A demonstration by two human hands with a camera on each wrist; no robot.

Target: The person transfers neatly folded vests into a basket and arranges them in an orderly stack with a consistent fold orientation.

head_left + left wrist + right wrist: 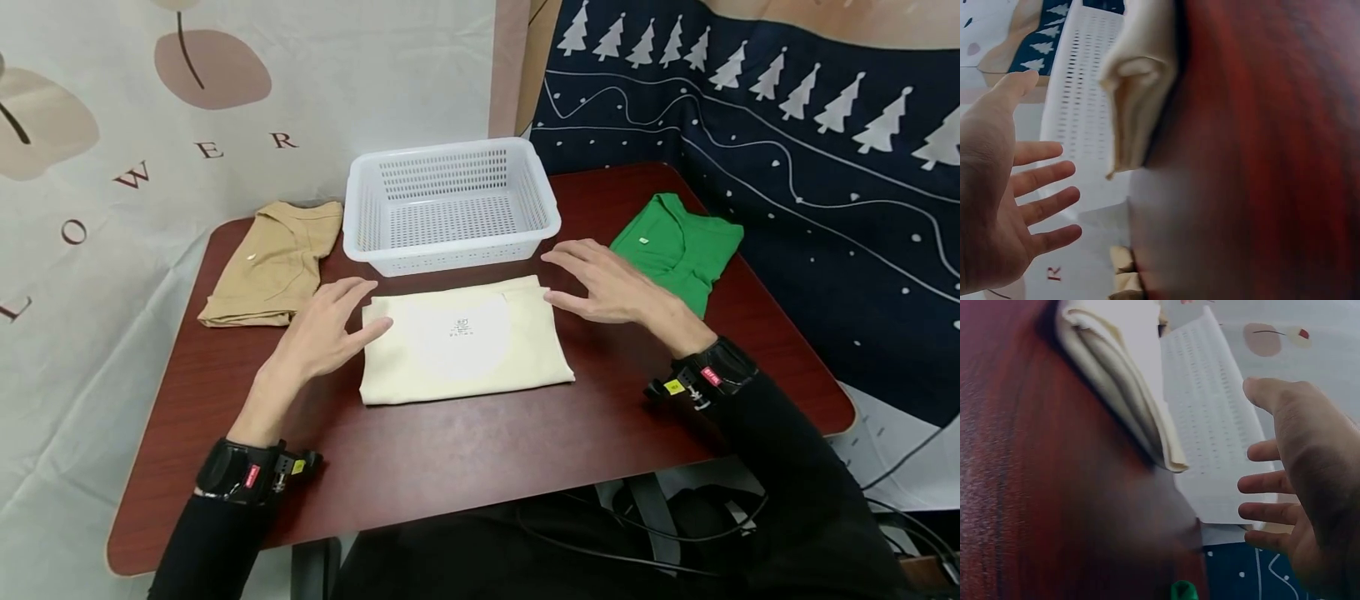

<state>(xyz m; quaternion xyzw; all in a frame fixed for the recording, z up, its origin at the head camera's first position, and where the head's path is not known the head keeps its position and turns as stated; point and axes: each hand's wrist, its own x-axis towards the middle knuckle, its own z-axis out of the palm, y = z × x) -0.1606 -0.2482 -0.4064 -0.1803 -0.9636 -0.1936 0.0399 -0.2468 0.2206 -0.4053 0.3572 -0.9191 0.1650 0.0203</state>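
A folded cream cloth garment (405, 350) with a pale round patch and small printed text lies flat on the table in front of the person. At its left edge is the left hand (321, 329), fingers spread and thumb over the cloth's upper left corner in the head view. The right hand (600, 282) hovers by the upper right corner, its fingers loosely extended. Neither hand grips anything. In the left wrist view the left hand (1016, 187) is spread beside the folded end of the cloth (1141, 94); the right wrist view shows the right hand (1304, 481) likewise apart from the layered cloth (1119, 375).
A white perforated plastic basket (442, 260) stands behind the cream cloth. To its left lies a folded tan shirt (281, 258), to its right a folded green shirt (678, 246). The dark red table (450, 467) has rounded corners; printed curtains (750, 150) hang behind it.
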